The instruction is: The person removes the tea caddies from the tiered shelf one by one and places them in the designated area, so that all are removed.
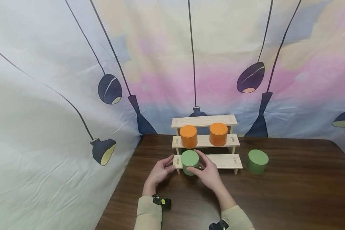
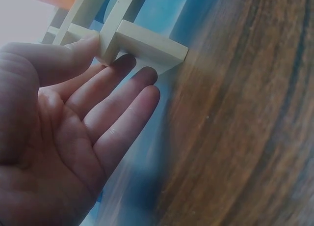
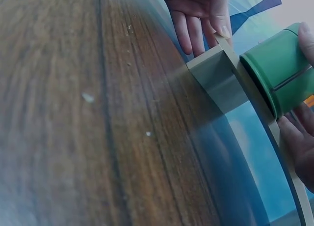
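Observation:
A green lidded tin is at the left end of the lowest step of a three-step wooden shelf. My right hand grips this tin between thumb and fingers. In the right wrist view the tin's base lies against the board or very close to it. My left hand holds the left end of the same step, its thumb and index finger at the board's end. The other fingers stretch out loosely below the board. Two orange tins stand on the middle step.
Another green tin stands on the dark wooden table, right of the shelf. The top step carries nothing. Behind the table hangs a cloth printed with lamps; it also covers the left side.

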The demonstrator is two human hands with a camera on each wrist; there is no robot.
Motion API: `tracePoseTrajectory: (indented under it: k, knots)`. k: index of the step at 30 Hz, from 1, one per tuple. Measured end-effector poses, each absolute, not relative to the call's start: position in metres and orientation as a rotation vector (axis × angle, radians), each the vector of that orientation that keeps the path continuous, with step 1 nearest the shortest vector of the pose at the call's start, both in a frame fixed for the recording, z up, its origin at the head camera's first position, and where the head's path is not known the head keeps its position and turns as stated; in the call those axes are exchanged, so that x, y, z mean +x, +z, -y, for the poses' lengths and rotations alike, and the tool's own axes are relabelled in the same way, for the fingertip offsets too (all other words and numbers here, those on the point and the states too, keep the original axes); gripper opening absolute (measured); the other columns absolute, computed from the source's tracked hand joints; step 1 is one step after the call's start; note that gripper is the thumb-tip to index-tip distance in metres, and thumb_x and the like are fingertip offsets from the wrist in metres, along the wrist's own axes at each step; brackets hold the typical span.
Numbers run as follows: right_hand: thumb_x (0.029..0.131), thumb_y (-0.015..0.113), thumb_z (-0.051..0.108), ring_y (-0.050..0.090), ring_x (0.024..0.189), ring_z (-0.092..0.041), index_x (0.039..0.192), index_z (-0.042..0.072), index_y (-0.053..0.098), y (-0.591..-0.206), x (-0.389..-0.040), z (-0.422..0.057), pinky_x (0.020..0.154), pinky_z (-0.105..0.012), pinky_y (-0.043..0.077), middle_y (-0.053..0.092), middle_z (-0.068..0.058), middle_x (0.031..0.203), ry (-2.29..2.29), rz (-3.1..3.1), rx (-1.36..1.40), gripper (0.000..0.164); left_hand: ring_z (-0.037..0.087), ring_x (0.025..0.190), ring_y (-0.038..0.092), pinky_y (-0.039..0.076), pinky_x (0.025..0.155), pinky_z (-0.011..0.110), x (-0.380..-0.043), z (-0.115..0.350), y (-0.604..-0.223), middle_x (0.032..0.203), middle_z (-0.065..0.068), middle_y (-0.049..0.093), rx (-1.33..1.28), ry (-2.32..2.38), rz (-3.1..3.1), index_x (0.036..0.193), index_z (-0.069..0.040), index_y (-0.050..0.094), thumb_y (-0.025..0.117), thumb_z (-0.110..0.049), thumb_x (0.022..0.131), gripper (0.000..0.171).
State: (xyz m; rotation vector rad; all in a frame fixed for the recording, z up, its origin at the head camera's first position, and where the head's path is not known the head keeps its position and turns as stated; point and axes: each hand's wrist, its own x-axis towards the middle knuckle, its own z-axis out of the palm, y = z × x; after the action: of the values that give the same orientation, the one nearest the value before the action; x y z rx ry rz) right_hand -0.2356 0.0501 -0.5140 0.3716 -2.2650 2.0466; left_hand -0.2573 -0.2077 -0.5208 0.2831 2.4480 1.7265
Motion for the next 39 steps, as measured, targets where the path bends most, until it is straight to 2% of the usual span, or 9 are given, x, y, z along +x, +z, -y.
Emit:
tracePoseTrajectory:
  k: [15,22,29,39]
  knots:
    - [0.083,0.096,0.026,0.051,0.146,-0.031,0.154,0.021,0.056,-0.504,-0.237,-0.069,0.114,-0.045,0.047,0.055,-0.010,0.157,2.087,2.308,0.370,0.082,0.029,0.136,0.060,0.053,0.108,0.043,-0.259,0.208,-0.522,0.156,0.018,0.054,0.288,1.745,-2.432,0.161,-0.001,0.045,0.065,-0.005,0.104,0.061]
    - [0.081,0.098,0.025,0.057,0.140,-0.033,0.154,0.016,0.056,-0.497,-0.237,-0.089,0.115,-0.046,0.046,0.059,-0.014,0.150,2.109,2.378,0.342,0.084,0.028,0.138,0.059,0.046,0.114,0.050,-0.260,0.207,-0.524,0.155,0.015,0.056,0.284,1.721,-2.448,0.161,-0.003,0.046,0.066,-0.008,0.104,0.061]
    - [0.085,0.095,0.024,0.057,0.140,-0.038,0.158,0.020,0.052,-0.488,-0.235,-0.111,0.112,-0.050,0.049,0.057,-0.016,0.152,2.171,2.432,0.385,0.085,0.027,0.139,0.059,0.041,0.118,0.053,-0.259,0.209,-0.523,0.155,0.014,0.057,0.285,1.690,-2.472,0.161,-0.002,0.045,0.067,-0.009,0.104,0.061]
    - [0.084,0.095,0.018,0.060,0.136,-0.038,0.155,0.012,0.052,-0.483,-0.236,-0.123,0.112,-0.052,0.049,0.057,-0.017,0.151,2.129,2.480,0.443,0.084,0.029,0.137,0.060,0.043,0.116,0.053,-0.259,0.210,-0.521,0.155,0.017,0.056,0.279,1.709,-2.464,0.161,-0.003,0.047,0.066,-0.007,0.105,0.059]
